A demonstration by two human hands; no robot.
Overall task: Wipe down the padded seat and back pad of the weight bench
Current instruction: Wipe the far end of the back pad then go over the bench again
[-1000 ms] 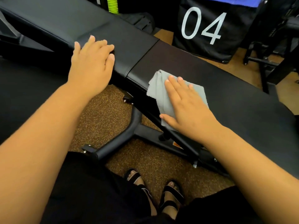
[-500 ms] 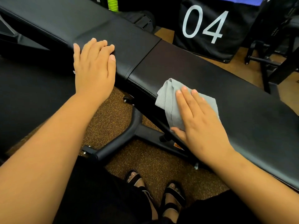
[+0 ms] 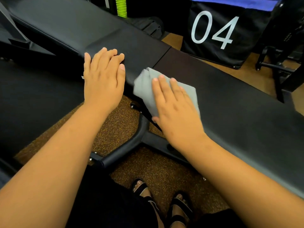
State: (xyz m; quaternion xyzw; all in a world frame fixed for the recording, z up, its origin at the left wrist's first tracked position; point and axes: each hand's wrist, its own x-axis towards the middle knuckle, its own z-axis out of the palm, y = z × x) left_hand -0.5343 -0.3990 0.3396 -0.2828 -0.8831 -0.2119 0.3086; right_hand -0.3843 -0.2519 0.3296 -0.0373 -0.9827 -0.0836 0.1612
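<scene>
Black pads (image 3: 230,102) on the bench, plain, faintly grey where light catches. Grey cloth (image 3: 144,89), plain, under the right fingers (image 3: 174,86). Black frame (image 3: 131,145) below those fingers. Brown floor (image 3: 118,129) speckled with yellow flecks, between the two wrists. Black box (image 3: 222,51) beyond the right fingertips, white "04" on its side, blue band on top. Lime-green ribbed spring (image 3: 121,7) far beyond the left fingers (image 3: 105,58). Black sandals (image 3: 179,209). Tan wood floor (image 3: 174,41) beside the box.

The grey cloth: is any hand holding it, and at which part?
No hand grips it. The right hand presses flat on the middle of the grey cloth, fingers straight. The left hand rests on the bench pad.
</scene>
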